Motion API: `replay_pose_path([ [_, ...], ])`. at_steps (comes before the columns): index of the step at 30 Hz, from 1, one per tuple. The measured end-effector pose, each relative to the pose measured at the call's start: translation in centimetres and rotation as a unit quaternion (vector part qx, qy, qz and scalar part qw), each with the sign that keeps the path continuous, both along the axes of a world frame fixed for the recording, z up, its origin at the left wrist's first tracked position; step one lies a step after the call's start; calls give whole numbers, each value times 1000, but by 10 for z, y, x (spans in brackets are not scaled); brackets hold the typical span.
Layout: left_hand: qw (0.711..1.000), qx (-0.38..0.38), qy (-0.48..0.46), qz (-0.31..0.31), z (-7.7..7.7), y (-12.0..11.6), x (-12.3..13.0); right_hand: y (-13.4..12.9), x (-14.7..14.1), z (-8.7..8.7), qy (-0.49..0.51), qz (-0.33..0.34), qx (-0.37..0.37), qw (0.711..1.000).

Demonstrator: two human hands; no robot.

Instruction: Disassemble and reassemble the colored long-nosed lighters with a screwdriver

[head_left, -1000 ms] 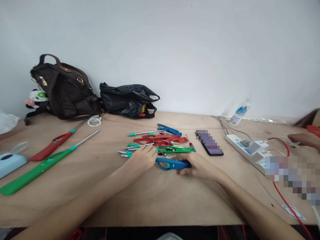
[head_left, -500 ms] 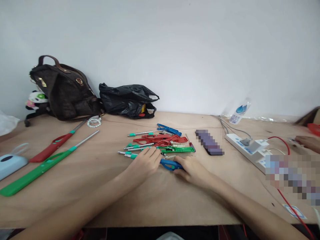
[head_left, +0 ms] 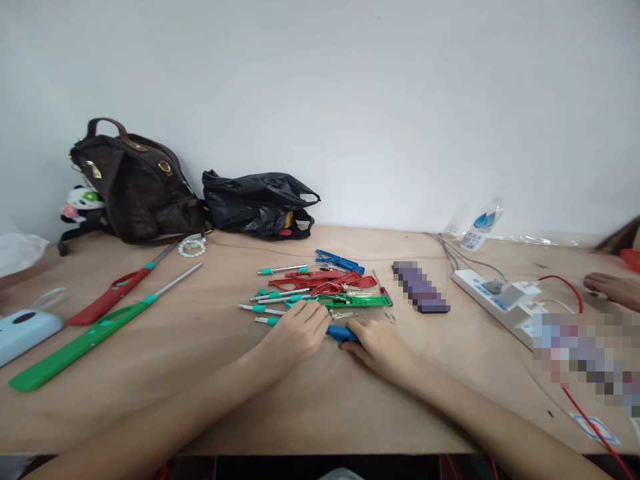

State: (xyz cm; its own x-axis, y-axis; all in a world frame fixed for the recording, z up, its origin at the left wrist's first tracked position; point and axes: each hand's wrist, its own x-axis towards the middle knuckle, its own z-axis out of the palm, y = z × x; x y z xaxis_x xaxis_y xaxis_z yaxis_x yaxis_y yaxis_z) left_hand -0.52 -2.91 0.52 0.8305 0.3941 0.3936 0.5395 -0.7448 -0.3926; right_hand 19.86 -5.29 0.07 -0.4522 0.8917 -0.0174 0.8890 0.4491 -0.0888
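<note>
My left hand [head_left: 301, 327] is closed over the left part of a blue lighter [head_left: 340, 333], its fingers curled down and hiding much of it. The right end of the same lighter is gripped by my right hand [head_left: 380, 343], thumb and fingers bent round it. Just behind my hands lies a loose pile of lighter parts: red casing halves [head_left: 300, 278], a green casing half [head_left: 356, 302], a blue casing half [head_left: 340, 260] and several metal tubes [head_left: 280, 270] with teal collars. Small metal bits [head_left: 391, 318], perhaps screws, lie beyond my right hand.
Whole red [head_left: 107, 300] and green [head_left: 85, 340] long lighters lie at left, near a bead bracelet [head_left: 193, 247]. A dark backpack [head_left: 140, 193] and black plastic bag [head_left: 255, 203] stand behind. To the right are a phone [head_left: 420, 287], power strip [head_left: 490, 303], bottle [head_left: 481, 227] and another person's hand [head_left: 613, 287].
Less of the blue lighter shows between my hands, and its trigger opening is no longer visible. My right hand sits slightly lower. The other person's hand at right reaches further into view.
</note>
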Motion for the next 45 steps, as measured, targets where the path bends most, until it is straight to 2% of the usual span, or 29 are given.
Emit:
replay_pose_path([
  [4,996,-77,-44,-25,10,4,-6,2,4,2,-3,-12,13,1000],
  [8,988,-126,-90,15,24,21,-23,9,11,7,17,-37,12,999],
  [13,981,-175,-75,49,29,48,-48,17,21,11,7,-72,25,997],
  [17,980,-179,-63,62,30,60,-61,19,23,12,1,-79,40,996],
  [22,986,-163,-36,17,31,64,-66,18,22,11,4,-80,38,996],
  [29,996,-84,8,-4,20,60,-54,16,20,8,-7,-55,38,998],
  [35,997,-51,26,-51,-2,31,-19,4,5,0,-26,7,98,995],
  [38,997,-47,32,-54,-9,18,-6,-1,-1,-2,-49,40,98,993],
  [45,999,13,22,-38,-7,9,-1,-3,-2,-3,-46,28,90,994],
])
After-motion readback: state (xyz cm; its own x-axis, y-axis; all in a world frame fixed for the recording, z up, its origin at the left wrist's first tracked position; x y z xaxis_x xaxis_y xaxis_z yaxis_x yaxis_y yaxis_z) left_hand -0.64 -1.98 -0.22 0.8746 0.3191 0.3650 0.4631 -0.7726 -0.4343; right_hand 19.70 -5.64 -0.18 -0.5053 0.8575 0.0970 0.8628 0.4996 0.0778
